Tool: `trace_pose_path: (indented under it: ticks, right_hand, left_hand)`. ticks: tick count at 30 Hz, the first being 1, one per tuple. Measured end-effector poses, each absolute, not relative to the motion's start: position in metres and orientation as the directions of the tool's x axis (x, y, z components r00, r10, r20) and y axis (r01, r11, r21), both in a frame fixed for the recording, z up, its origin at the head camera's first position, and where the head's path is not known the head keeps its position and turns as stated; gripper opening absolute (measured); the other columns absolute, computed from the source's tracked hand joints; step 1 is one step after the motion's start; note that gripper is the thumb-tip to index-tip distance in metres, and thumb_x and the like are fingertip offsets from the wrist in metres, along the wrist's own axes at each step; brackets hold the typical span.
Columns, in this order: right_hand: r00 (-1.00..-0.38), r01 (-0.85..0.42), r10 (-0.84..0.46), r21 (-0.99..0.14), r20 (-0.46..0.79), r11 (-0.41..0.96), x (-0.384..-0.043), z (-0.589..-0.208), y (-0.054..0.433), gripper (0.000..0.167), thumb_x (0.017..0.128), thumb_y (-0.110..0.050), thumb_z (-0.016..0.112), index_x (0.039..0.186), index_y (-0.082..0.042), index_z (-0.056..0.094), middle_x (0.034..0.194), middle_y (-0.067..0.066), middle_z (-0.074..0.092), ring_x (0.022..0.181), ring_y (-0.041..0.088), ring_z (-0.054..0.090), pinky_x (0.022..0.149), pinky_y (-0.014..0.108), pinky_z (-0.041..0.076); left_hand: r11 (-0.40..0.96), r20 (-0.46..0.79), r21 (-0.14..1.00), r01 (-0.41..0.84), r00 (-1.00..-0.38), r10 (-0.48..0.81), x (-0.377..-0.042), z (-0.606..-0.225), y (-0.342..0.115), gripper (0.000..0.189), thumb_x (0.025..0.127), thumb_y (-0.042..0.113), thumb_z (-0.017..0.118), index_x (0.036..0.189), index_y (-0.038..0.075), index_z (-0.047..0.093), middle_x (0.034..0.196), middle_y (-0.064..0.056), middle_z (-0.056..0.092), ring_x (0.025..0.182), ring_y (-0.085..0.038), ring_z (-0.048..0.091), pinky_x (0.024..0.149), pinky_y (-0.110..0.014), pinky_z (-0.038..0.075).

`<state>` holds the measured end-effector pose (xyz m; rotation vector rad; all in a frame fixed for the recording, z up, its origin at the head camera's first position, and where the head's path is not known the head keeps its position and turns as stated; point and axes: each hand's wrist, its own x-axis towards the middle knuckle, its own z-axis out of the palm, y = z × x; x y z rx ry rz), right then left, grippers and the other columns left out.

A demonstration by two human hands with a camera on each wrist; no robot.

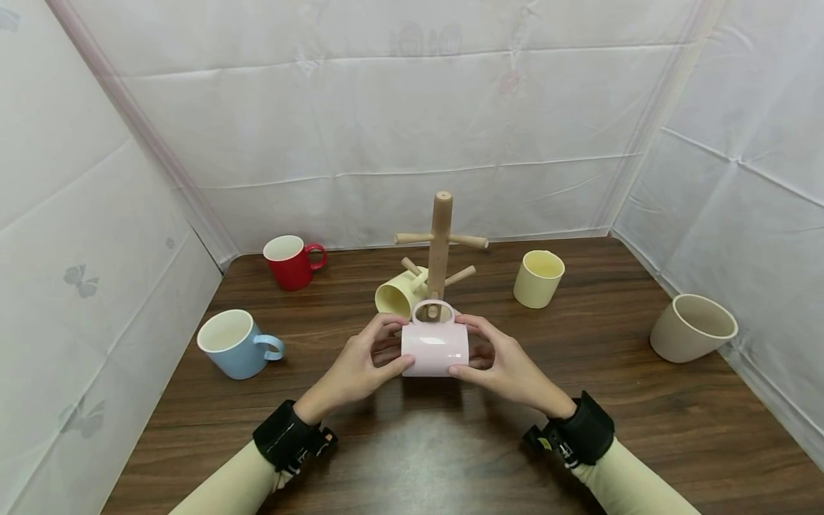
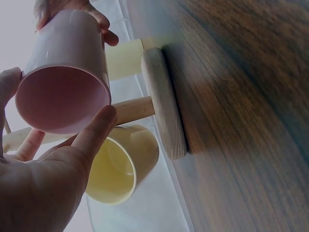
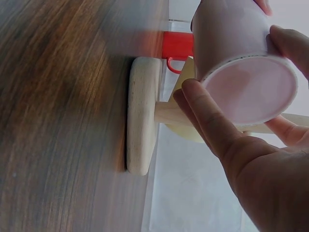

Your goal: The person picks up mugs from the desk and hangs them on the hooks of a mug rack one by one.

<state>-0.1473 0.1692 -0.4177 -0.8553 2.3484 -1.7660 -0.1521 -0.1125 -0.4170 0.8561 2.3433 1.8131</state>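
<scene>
A pink mug (image 1: 435,350) is held on its side in front of a wooden mug rack (image 1: 440,247), its handle facing the rack. The left hand (image 1: 350,373) grips the mug's open end, and the right hand (image 1: 511,372) grips its base end. Through the handle loop shows the round end of a peg (image 1: 433,311); whether the peg passes into the loop I cannot tell. On the rack's left side a tilted yellow mug (image 1: 393,299) hangs by its handle. In the left wrist view the pink mug's opening (image 2: 65,99) faces the camera; the right wrist view shows its bottom (image 3: 251,89).
A red mug (image 1: 290,268) stands at the back left, with a light blue mug (image 1: 238,354) nearer. Right of the rack is another yellow mug (image 1: 537,282); a beige mug (image 1: 689,329) stands at the far right. White sheeting (image 1: 386,129) encloses the wooden table (image 1: 412,458).
</scene>
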Motion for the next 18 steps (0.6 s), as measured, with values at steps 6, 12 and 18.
trace_pose_path:
  ticks: [6, 12, 18]
  right_hand:
    - [-0.838, -0.382, -0.483, -0.905, 0.253, 0.188, -0.1496, -0.4185, 0.1696, 0.069, 0.088, -0.008, 0.083, 0.146, -0.012, 0.047, 0.139, 0.022, 0.054, 0.096, 0.034, 0.072, 0.08, 0.035, 0.062]
    - [-0.835, -0.393, -0.487, -0.898, 0.258, 0.199, -0.1525, -0.4202, 0.1705, 0.069, 0.088, -0.009, 0.083, 0.147, -0.011, 0.047, 0.14, 0.024, 0.052, 0.097, 0.035, 0.072, 0.08, 0.033, 0.062]
    - [-0.836, -0.386, -0.491, -0.9, 0.246, 0.205, -0.1549, -0.4184, 0.1708, 0.072, 0.087, -0.008, 0.083, 0.148, -0.011, 0.046, 0.141, 0.022, 0.053, 0.096, 0.034, 0.072, 0.081, 0.034, 0.062]
  left_hand:
    - [0.152, 0.288, 0.907, 0.394, -0.84, 0.459, -0.1539, -0.419, -0.1122, 0.05, 0.092, 0.007, 0.078, 0.135, 0.011, 0.051, 0.141, -0.016, 0.059, 0.123, -0.03, 0.064, 0.096, -0.037, 0.056]
    - [0.158, 0.292, 0.902, 0.402, -0.838, 0.462, -0.1558, -0.4199, -0.1118, 0.051, 0.092, 0.007, 0.078, 0.134, 0.011, 0.051, 0.141, -0.015, 0.059, 0.124, -0.03, 0.063, 0.096, -0.039, 0.056]
    - [0.179, 0.287, 0.896, 0.406, -0.838, 0.464, -0.1574, -0.4214, -0.1114, 0.05, 0.093, 0.009, 0.078, 0.135, 0.012, 0.05, 0.14, -0.015, 0.059, 0.125, -0.03, 0.062, 0.097, -0.04, 0.056]
